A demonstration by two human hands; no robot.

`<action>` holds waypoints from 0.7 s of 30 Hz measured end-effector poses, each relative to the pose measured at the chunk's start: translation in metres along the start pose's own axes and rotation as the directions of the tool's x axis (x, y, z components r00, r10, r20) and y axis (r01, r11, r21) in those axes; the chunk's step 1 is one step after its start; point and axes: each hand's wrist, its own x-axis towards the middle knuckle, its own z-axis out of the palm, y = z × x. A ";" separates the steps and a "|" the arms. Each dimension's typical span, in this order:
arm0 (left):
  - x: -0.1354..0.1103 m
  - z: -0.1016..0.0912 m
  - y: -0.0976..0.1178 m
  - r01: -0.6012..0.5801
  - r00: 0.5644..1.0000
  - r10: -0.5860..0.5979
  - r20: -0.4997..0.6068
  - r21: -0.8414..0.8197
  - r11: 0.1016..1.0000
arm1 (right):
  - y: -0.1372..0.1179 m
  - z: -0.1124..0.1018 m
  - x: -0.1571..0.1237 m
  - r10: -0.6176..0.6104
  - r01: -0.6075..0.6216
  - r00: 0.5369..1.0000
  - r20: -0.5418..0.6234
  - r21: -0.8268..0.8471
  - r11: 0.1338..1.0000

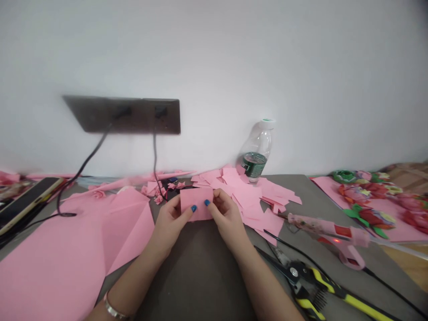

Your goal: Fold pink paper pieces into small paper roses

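A small pink paper piece (197, 198) is held up between my two hands above the grey table. My left hand (172, 220) pinches its left side, thumb on the near face and fingers behind. On the right side, my right hand (225, 214) grips it the same way. Both thumbs lie close together near the lower middle of the paper. Behind and right of my right hand spreads a loose pile of cut pink paper pieces (249, 200). Several small folded pink paper shapes (155, 189) lie just beyond my left hand.
Large pink sheets (56, 254) cover the left of the table (194, 276). A phone (26, 200) lies far left. A plastic bottle (256, 162) leans near the wall. At right are a pink glue gun (341, 236), yellow-black pliers-like cutters (307, 278) and paper flowers (374, 218). Cords hang from wall sockets (140, 116).
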 end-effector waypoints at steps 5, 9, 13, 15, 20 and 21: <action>-0.002 -0.001 0.002 -0.081 0.996 0.085 -0.018 0.190 0.979 | -0.001 0.001 0.000 0.018 -0.019 0.999 0.047 0.014 1.000; -0.004 0.001 0.005 -0.105 0.994 0.093 0.055 0.293 0.950 | -0.001 -0.003 0.000 0.015 -0.015 1.000 -0.003 0.047 0.999; -0.006 0.002 0.008 -0.168 0.983 0.139 0.122 0.273 0.947 | 0.003 -0.007 0.001 0.046 -0.038 0.994 -0.100 0.085 0.996; -0.007 0.001 0.009 -0.206 0.974 0.169 0.148 0.284 0.937 | 0.004 -0.008 0.002 0.076 -0.056 0.988 -0.131 0.155 0.986; -0.008 -0.002 0.009 -0.306 0.952 0.268 0.148 0.413 0.858 | 0.002 -0.003 0.004 0.152 -0.092 0.978 -0.143 0.360 0.929; -0.008 -0.002 0.009 -0.323 0.946 0.290 0.143 0.435 0.840 | 0.002 -0.003 0.004 0.156 -0.100 0.979 -0.127 0.364 0.926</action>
